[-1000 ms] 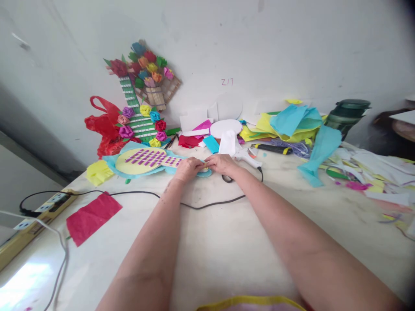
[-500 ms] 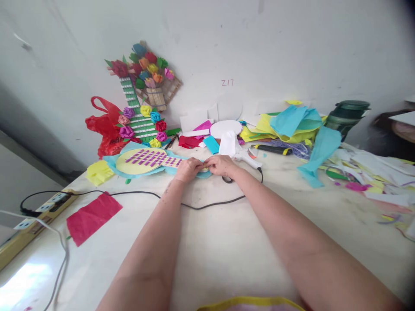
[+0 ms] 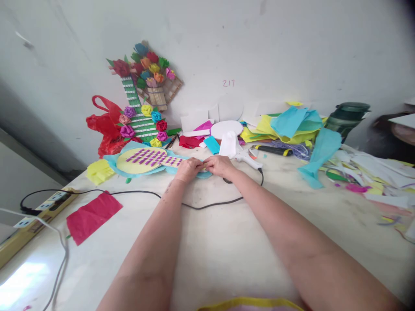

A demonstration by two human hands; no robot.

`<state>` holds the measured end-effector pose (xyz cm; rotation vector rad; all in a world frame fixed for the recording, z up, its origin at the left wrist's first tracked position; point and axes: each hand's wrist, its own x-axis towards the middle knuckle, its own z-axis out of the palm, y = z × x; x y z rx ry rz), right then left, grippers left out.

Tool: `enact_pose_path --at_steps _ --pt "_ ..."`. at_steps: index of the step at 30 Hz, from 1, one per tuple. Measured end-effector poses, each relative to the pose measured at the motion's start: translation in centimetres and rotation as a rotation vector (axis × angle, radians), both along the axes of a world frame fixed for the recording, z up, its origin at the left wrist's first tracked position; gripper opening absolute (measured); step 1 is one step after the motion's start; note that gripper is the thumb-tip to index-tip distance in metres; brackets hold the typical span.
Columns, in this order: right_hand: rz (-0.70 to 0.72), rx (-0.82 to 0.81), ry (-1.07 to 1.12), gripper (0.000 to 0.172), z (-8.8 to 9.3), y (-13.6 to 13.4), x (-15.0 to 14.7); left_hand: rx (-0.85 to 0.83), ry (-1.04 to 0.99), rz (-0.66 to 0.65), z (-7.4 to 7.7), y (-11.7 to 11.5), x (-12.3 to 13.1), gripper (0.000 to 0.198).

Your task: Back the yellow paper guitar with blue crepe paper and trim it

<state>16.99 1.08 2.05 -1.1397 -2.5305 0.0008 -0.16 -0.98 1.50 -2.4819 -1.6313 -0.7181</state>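
Observation:
A flat paper guitar (image 3: 123, 162) lies on the table, its round yellow body to the left and its narrow neck to the right. Purple strips cross its front, and light blue crepe paper sticks out around its edge. My left hand (image 3: 189, 168) is closed on the neck near its right end. Right beside it, my right hand (image 3: 219, 165) pinches the tip of the neck, fingertips almost touching those of my left. What exactly lies under the fingers is hidden. A white hot glue gun (image 3: 249, 160) rests just right of my right hand.
A black cord (image 3: 207, 206) runs across the table to a power strip (image 3: 48, 211). Red crepe paper (image 3: 94, 217) lies left. Behind stand a flower-decorated craft (image 3: 142, 123), a white paper cutout (image 3: 226, 129), a black-yellow cutter (image 3: 274, 150), and a green bottle (image 3: 348, 119). Paper scraps (image 3: 382, 172) cover the right.
Both hands stay at the end of the guitar's neck, with only a very slight shift of the right hand and forearm. The view has moved a little; nothing else has changed place.

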Motion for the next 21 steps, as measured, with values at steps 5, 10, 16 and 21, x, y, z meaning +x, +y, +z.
enact_pose_path --at_steps 5,10,16,21 --pt "0.048 0.071 -0.026 0.023 -0.2 -0.08 -0.17 0.003 -0.016 -0.017 0.07 -0.13 -0.2 0.018" --pt "0.048 0.118 -0.02 0.019 -0.33 0.03 -0.39 -0.019 -0.053 -0.07 0.34 -0.48 -0.36 0.018" --pt "-0.008 0.129 -0.046 0.021 -0.29 -0.16 -0.49 -0.085 -0.207 -0.102 0.34 -0.47 -0.6 0.021" --pt "-0.054 0.114 -0.082 0.023 -0.1 -0.44 -0.55 -0.144 -0.29 -0.1 -0.17 0.03 -1.03 0.025"
